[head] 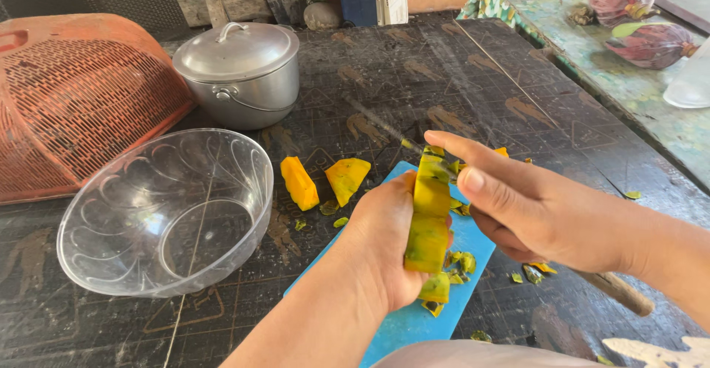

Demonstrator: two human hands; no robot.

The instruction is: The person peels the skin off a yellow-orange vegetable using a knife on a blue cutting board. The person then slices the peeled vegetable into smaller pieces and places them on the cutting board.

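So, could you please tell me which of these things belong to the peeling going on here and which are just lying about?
In use: left hand, right hand, squash strip, blue board, peels, cut pieces, knife handle, bowl.

Lying about: pot, orange cover, banana flowers.

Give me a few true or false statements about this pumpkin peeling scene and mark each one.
1. The left hand holds a pumpkin strip. True.
2. The clear bowl is full of pumpkin. False: it is empty.
3. The metal pot has its lid on. True.
4. The cutting board is red. False: it is blue.
5. The right hand holds a wooden-handled tool. True.
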